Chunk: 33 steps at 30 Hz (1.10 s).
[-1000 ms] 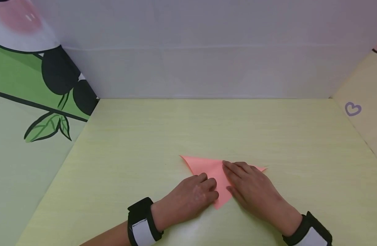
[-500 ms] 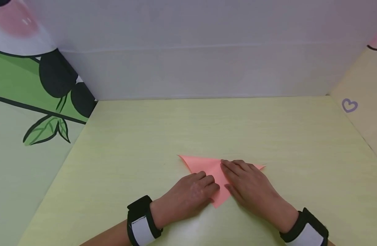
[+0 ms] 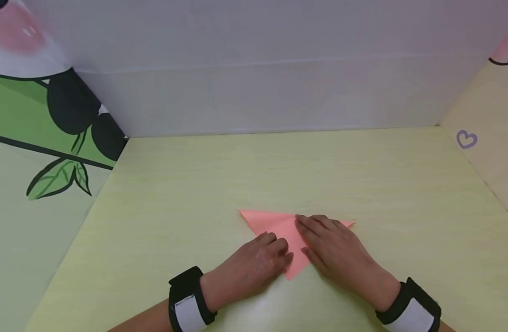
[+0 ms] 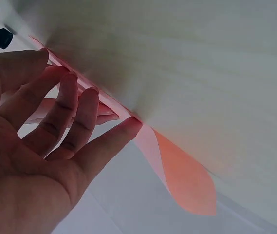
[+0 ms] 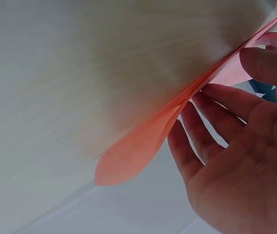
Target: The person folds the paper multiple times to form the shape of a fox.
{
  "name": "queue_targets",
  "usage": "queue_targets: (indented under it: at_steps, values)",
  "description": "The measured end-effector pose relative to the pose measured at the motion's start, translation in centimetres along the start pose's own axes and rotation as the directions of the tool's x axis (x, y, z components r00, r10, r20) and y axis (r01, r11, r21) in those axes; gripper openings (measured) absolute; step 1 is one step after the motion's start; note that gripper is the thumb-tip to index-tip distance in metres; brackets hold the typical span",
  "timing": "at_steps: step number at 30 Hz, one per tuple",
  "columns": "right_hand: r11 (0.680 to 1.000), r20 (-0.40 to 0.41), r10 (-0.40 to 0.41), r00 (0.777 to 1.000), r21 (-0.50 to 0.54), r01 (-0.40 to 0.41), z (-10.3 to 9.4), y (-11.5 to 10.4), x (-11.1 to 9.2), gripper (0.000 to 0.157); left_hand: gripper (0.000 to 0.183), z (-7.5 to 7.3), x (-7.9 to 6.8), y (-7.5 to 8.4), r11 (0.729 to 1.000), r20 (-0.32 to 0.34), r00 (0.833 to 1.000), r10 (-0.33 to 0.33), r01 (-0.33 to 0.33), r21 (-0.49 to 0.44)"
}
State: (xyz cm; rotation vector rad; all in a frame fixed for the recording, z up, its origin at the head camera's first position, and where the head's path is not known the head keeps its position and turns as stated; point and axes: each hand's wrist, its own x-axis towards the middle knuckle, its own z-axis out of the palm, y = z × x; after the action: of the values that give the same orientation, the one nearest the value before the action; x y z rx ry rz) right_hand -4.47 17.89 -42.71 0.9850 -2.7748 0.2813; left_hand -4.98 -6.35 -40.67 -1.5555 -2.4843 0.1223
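Observation:
A pink sheet of paper, folded into a triangle, lies on the table with one corner toward the person. My left hand presses its bent fingertips on the paper's left side. Across the right side rests my right hand, its fingers straight and its thumb apart from them. In the left wrist view, the left hand's fingertips meet the paper, and a loose orange-pink corner curls up beyond them. The right wrist view shows another raised corner past the right hand's fingers. Much of the paper's right part is hidden under the right hand.
A pale yellow table spreads around the paper. Behind it stands a plain whitish wall; printed side panels flank it, with a leaf drawing at left and a purple heart at right. Both wrists wear black bands.
The left hand's fingers have shifted slightly on the paper, while the right hand keeps its place on it. The head view has tilted a little.

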Motion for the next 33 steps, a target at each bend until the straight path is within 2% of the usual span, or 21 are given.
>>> queue_targets:
  at_steps: [15,22,33]
  values:
    - [1.0,0.003,0.01,1.0,0.009,-0.01,0.2,0.2,-0.1,0.055,0.008,0.1,0.1,0.0,1.0,0.012,1.0,-0.002,0.002,-0.008]
    - [0.998,0.039,0.057,0.998,0.004,-0.057,0.2,0.0,-0.2,0.056,0.012,0.0,0.1,-0.1,1.0,0.043,0.999,0.004,-0.004,0.005]
    - [0.994,0.036,0.097,0.995,0.041,-0.098,0.0,0.4,-1.5,0.055,0.012,-0.1,0.0,-0.1,0.998,0.056,0.998,0.022,-0.019,-0.053]
